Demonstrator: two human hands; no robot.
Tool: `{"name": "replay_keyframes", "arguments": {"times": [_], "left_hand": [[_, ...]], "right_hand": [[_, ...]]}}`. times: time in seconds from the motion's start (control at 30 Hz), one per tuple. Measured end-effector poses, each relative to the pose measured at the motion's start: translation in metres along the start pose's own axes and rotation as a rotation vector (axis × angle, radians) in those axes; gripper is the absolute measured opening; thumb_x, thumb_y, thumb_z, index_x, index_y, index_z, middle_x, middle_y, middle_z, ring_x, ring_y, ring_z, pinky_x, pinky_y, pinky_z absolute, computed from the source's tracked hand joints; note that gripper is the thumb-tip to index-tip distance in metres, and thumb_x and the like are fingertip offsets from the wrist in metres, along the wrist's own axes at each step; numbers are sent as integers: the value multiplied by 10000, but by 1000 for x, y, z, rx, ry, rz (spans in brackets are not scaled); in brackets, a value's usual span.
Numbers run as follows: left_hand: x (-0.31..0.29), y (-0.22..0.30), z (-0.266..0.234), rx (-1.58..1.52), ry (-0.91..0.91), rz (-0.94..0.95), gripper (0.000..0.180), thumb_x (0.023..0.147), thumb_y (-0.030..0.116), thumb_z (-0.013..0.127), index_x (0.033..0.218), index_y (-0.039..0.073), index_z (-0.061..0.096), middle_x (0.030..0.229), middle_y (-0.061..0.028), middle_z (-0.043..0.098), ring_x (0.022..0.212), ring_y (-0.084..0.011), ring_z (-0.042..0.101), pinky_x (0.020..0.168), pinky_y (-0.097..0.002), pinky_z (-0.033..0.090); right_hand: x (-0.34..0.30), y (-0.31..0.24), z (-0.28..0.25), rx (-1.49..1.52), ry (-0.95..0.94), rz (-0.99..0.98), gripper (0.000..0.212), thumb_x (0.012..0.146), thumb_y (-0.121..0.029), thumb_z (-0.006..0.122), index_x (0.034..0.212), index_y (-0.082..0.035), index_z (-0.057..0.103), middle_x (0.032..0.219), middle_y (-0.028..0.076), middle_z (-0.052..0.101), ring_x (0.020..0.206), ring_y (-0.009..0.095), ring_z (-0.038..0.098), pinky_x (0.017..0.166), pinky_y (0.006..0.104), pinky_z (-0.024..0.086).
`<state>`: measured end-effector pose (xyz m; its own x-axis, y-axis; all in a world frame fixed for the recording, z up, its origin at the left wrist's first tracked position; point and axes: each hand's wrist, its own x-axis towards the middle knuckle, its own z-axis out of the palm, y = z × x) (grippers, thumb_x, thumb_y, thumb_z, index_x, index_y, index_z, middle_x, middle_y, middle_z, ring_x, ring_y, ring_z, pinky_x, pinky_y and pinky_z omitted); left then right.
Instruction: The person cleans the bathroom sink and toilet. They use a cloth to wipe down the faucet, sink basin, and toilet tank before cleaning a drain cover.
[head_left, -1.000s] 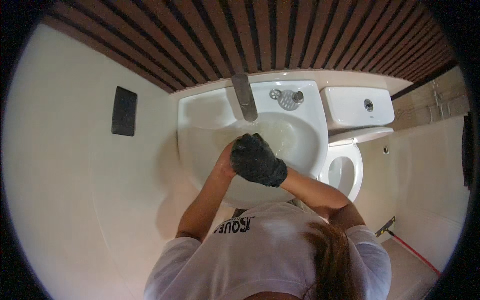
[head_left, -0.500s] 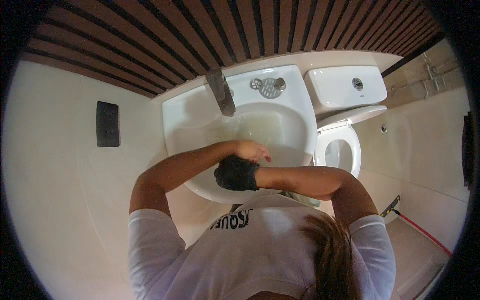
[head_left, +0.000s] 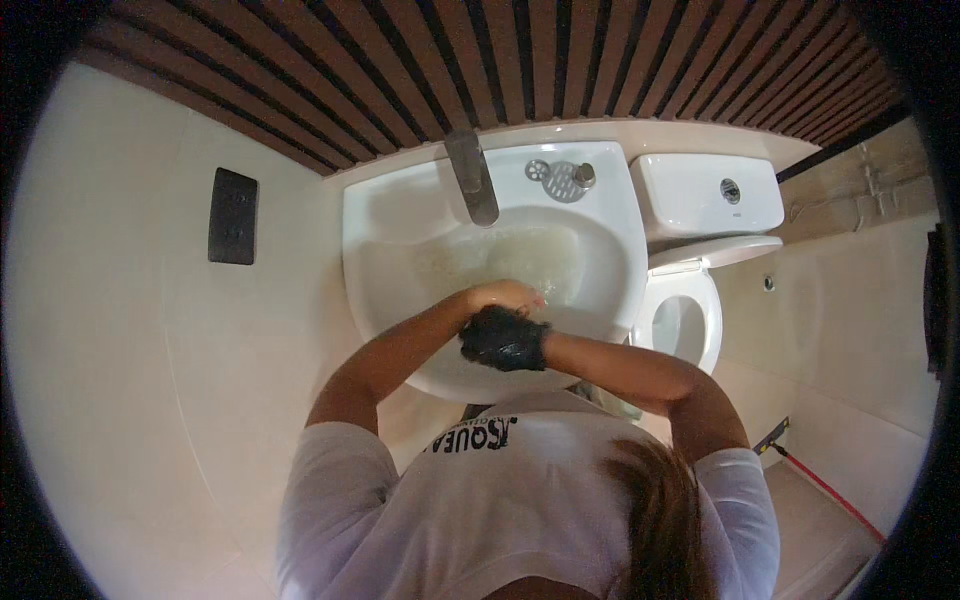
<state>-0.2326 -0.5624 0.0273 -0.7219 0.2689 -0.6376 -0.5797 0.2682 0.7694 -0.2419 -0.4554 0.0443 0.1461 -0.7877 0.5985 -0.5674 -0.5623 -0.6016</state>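
Note:
Both my hands are together over the near half of a white washbasin (head_left: 372, 310). My bare left hand (head_left: 505, 293) reaches in from the left, its fingers stretched toward the right and slightly bent. Against its near side is my right hand (head_left: 500, 340), wearing a black glove (head_left: 515, 352) that looks wet. The gloved fingers are bunched together; whether something is inside them is hidden. Cloudy, yellowish water (head_left: 535, 250) lies in the bowl beyond my hands. A dark grey tap (head_left: 473, 185) extends over the basin from its back edge.
On the basin's back ledge are a perforated grey disc (head_left: 562, 182) and a small metal knob (head_left: 584, 175). To the right stands a toilet (head_left: 708, 195) with its lid raised. A red-handled tool (head_left: 825, 490) leans at lower right. Brown slats (head_left: 560, 60) cover the back wall.
The view has shifted, so the basin and toilet appear a little further right. My hands stay together; the gloved hand has turned slightly and sits higher against the left hand.

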Motion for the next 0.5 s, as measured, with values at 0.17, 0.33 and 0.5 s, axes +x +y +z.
{"name": "replay_keyframes", "arguments": {"times": [0.17,0.33,0.5], "left_hand": [[9,-76,-6,404,844,235,237,804,186,472,918,-2,562,840,-175,556,799,-279,539,725,-374,412],[33,-97,-3,810,928,63,232,798,184,511,904,-18,552,977,-201,525,951,-343,489,845,-424,374],[54,-100,4,614,943,-18,230,774,150,518,917,-22,570,981,-208,532,965,-347,492,867,-438,363]], "right_hand": [[8,-39,-98,-663,-126,570,138,756,-165,553,681,-56,591,604,109,511,607,246,505,558,367,418],[-4,-64,-142,-769,277,685,244,780,-179,568,590,-34,519,593,116,462,616,277,468,548,385,388],[-27,-80,-143,-725,329,666,98,769,-130,566,729,-41,577,641,107,478,646,269,470,561,376,390]]}}
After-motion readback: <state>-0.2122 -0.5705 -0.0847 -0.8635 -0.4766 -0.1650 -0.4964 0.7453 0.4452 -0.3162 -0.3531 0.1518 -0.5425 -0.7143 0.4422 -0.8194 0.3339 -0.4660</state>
